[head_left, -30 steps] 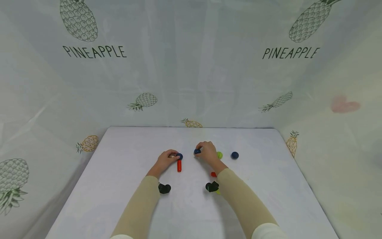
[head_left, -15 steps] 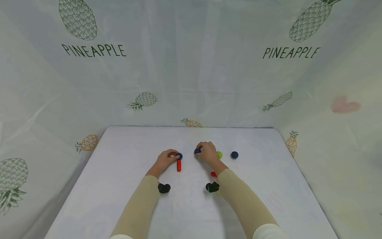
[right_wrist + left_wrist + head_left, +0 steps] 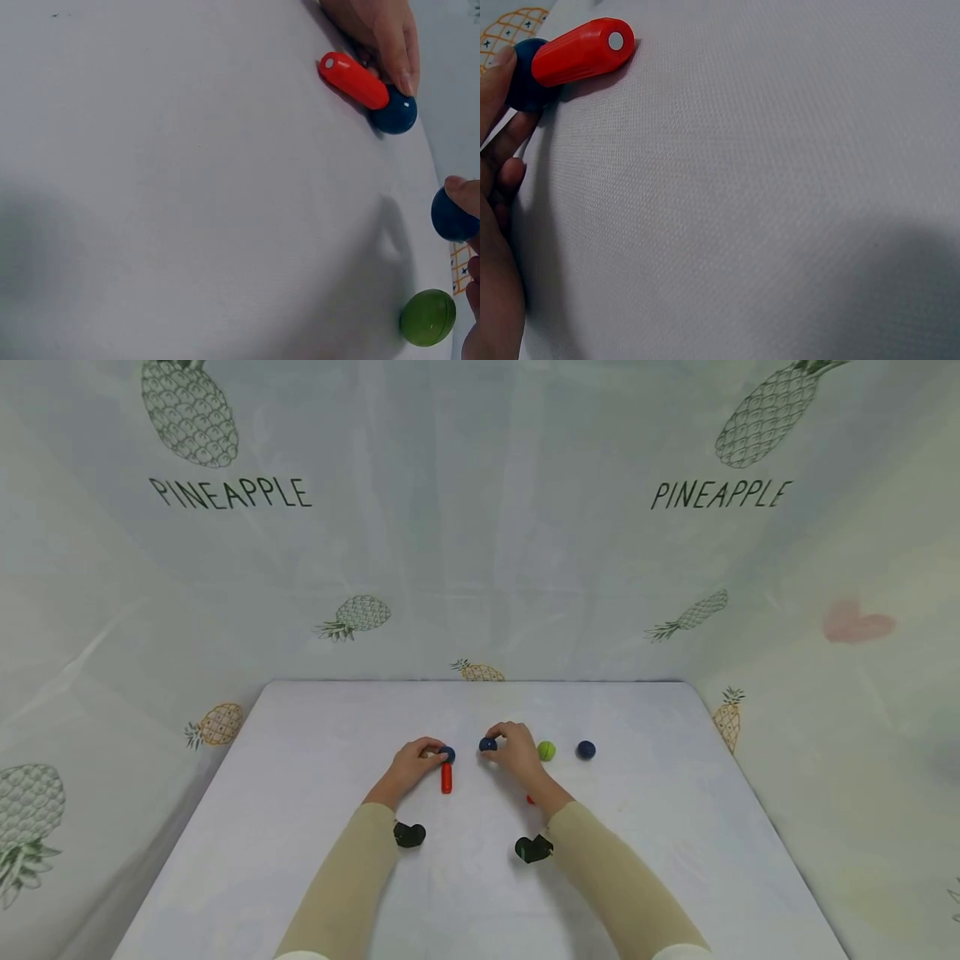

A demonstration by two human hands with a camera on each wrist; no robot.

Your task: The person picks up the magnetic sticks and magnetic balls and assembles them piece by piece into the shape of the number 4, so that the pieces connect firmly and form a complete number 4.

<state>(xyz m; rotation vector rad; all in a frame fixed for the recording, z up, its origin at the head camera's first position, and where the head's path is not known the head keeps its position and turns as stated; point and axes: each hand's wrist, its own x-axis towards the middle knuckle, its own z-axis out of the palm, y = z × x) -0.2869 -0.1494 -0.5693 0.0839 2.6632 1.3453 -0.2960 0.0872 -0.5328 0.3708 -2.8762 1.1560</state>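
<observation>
My left hand (image 3: 411, 765) pinches a dark blue ball (image 3: 447, 754) whose near side touches a red rod (image 3: 447, 778). In the left wrist view the thumb and fingers of that hand (image 3: 502, 150) grip the ball (image 3: 526, 75), and the red rod (image 3: 585, 54) shows a small silver disc in its end. To the right, my right hand (image 3: 519, 757) holds a second blue ball (image 3: 488, 744) between thumb and fingers. The right wrist view shows this ball (image 3: 453, 216) apart from the first ball (image 3: 394, 112) and its rod (image 3: 354, 79).
A green ball (image 3: 547, 751) lies just right of my right hand, and another blue ball (image 3: 587, 750) farther right. A red piece (image 3: 531, 798) is partly hidden by the right forearm. The white table (image 3: 337, 710) ends at a patterned cloth (image 3: 480, 527).
My right hand has moved slightly left with its blue ball, uncovering more of the green ball. The left hand keeps its grip on its own ball beside the red rod.
</observation>
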